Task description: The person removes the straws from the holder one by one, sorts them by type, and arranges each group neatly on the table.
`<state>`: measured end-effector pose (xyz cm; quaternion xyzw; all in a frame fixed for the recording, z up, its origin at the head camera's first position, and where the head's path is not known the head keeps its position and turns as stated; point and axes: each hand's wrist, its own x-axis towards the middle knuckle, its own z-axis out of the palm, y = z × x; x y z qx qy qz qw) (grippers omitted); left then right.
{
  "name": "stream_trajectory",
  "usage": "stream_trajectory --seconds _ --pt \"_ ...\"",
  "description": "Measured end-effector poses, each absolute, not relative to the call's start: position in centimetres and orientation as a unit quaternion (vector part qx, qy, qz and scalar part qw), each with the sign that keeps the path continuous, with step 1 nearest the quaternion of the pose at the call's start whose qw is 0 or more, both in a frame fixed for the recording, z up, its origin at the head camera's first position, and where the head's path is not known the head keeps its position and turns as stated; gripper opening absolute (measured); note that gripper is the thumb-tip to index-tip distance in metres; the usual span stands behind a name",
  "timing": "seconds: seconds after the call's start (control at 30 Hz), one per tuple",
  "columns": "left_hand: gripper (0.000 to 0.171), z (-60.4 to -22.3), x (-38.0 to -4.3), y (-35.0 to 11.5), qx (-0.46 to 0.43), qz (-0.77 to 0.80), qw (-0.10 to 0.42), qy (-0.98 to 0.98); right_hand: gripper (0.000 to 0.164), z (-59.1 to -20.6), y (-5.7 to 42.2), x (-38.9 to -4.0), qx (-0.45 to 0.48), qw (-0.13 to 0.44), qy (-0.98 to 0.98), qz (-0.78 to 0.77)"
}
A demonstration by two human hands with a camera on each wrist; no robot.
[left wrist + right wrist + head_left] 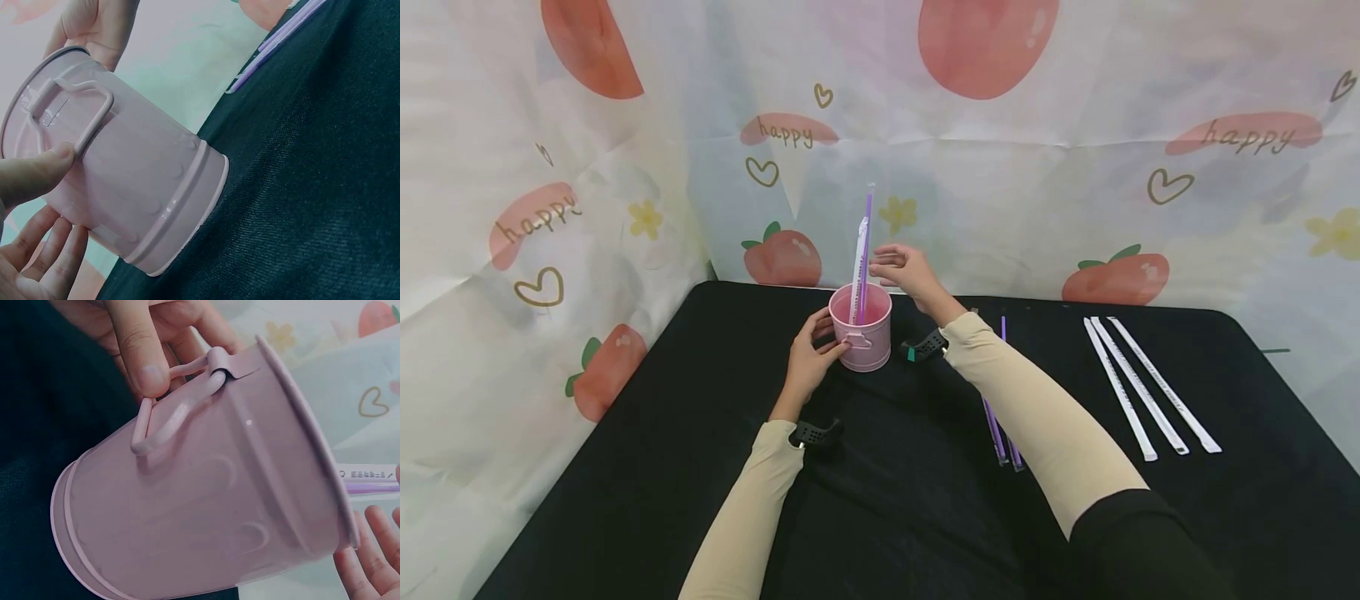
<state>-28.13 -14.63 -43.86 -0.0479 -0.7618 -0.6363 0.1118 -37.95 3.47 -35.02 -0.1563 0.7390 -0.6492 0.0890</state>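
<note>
A small pink metal bucket [867, 357] stands upright near the far edge of the black table. My left hand [807, 360] grips its left side, thumb at the small wire handle [94, 125] and the other fingers around the wall. Out of the bucket rise a straw in white paper [858, 265] and a taller purple straw [869, 218] in a clear sleeve. Just right of these straws, above the rim, is my right hand [912, 277], its fingers loosely bent and spread. In the right wrist view its fingers [375, 556] show beside the rim, below the straws.
Purple straws [994, 429] lie on the table, partly hidden under my right forearm. Farther right, three white paper-wrapped straws [1138, 387] lie side by side at a slant. A printed cloth backdrop [1000, 208] hangs behind the table and along its left side.
</note>
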Motion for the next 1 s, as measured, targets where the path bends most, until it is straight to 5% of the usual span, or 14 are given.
stream_trajectory --seconds 1.0 --pt "0.064 -44.0 -27.9 -14.6 -0.054 -0.626 0.129 -0.767 0.033 -36.0 2.3 -38.0 -0.125 0.081 0.759 -0.634"
